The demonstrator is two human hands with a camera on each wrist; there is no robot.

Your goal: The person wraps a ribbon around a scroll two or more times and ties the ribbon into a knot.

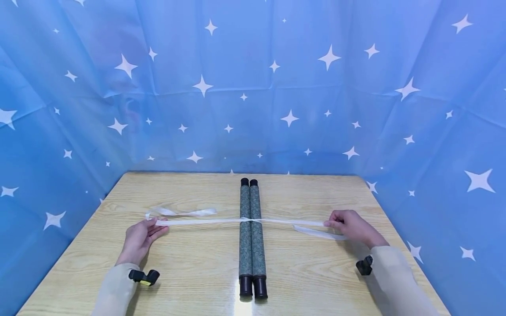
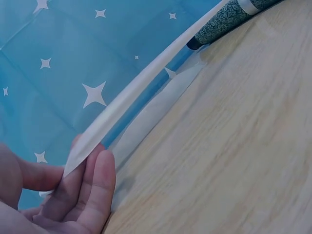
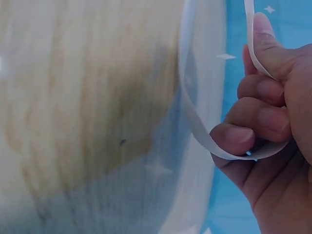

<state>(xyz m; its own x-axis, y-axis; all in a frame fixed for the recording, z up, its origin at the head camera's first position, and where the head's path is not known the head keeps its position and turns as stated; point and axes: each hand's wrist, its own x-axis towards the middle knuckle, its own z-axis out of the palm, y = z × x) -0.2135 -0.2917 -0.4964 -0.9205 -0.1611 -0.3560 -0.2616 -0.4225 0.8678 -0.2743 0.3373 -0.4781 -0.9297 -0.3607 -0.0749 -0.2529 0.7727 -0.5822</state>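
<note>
A two-roller scroll [image 1: 246,245] with green patterned covering and dark end knobs lies lengthwise on the table. A white ribbon [image 1: 205,221] crosses over its middle and stretches straight out to both sides. My left hand [image 1: 140,237] pinches the ribbon between thumb and fingers, left of the scroll. On the right, my right hand [image 1: 352,226] grips the other length, its fingers curled. In the right wrist view the ribbon [image 3: 192,114] loops from under the curled fingers. The left wrist view shows the ribbon [image 2: 122,105] running taut from my left hand [image 2: 80,190] toward the scroll [image 2: 229,22].
One loose ribbon tail [image 1: 201,213] trails on the wooden table [image 1: 189,272] behind the left length. Another tail [image 1: 316,232] hangs near my right hand. A blue star-printed curtain [image 1: 253,109] surrounds the table's back and sides. Small black devices [image 1: 144,277] sit at both wrists.
</note>
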